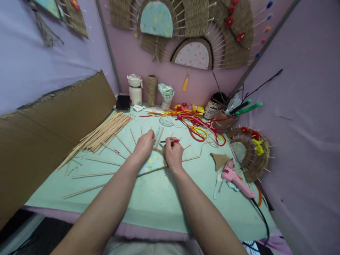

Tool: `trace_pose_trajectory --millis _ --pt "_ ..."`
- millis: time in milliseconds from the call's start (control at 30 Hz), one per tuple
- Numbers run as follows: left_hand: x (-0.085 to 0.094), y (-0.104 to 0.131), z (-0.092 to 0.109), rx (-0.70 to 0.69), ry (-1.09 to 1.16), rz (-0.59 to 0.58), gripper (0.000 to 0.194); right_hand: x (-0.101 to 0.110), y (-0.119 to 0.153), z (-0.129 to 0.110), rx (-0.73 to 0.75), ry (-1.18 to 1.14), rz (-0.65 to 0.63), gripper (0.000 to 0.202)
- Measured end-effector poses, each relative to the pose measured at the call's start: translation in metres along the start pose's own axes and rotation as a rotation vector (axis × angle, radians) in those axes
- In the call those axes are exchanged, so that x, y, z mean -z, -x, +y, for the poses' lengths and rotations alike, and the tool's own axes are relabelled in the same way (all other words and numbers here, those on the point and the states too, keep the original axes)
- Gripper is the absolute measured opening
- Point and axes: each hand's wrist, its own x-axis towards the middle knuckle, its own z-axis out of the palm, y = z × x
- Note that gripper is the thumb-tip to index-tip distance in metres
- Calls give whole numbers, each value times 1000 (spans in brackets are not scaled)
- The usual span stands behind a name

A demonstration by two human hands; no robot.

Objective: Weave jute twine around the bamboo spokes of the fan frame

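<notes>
My left hand [145, 144] is closed, its fingertips at the edge of a clear ruler [159, 131] that lies along one of the fan's sticks. In my right hand [174, 152] is a red pen [174, 141], held in a writing grip with its tip pointing left toward the ruler. Under both hands lies a half-round fan piece [152, 162] with flowered light-blue cloth and a brown rim. Thin wooden sticks [123, 143] spread out from it like rays. My wrists and forearms cover part of the fan and some sticks.
A pile of wooden sticks [106, 131] lies left, beside a cardboard sheet [61, 109]. Coloured pipe cleaners [191, 118] and scissors [198, 134] are at the back. A pink glue gun [237, 180] with a cord and a finished woven fan [259, 166] sit right. A twine spool [152, 91] stands behind.
</notes>
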Motion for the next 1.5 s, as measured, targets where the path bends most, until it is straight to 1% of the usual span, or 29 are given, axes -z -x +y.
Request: trace_pose_trajectory --millis 133,300,533,633,733,800,933,967,1000,1033,1100,1133,1200,1267,1333,1433,1500 --pt "1 0 0 6 15 -8 5 0 0 0 11 -11 -3 33" --pt "2 1 2 45 106 -17 4 0 2 0 12 18 -9 31" --pt "3 2 1 34 120 -31 2 1 3 -1 30 36 -15 33" --pt "3 2 1 43 135 -30 4 2 2 -2 26 53 15 31" --pt "2 2 1 31 152 -1 6 4 2 -1 45 27 60 30" --pt "2 2 2 12 168 69 7 5 1 -1 60 -2 77 29" --pt "5 5 7 -72 314 363 8 13 0 -5 92 -73 134 28" --pt "7 6 10 -85 366 409 9 17 0 -6 97 -97 156 28" --pt "9 7 14 -89 412 431 9 20 1 -9 96 -121 177 28" --pt "11 9 19 -88 446 434 10 24 2 -11 90 -140 196 28" --pt "16 10 33 -93 471 395 10 31 6 -14 65 -158 224 28" --pt "19 10 41 -116 465 367 9 34 9 -15 51 -160 234 28" --pt "22 10 55 -203 429 293 9 38 15 -15 34 -163 249 26" --pt "24 8 62 -242 386 251 10 40 21 -12 30 -164 254 24" --pt "22 4 60 -213 348 219 10 39 26 -8 31 -155 250 23" --pt "16 0 43 -98 259 170 9 35 29 -4 43 -127 227 22" --pt "14 -3 32 -51 194 144 11 33 29 -3 59 -115 202 21"
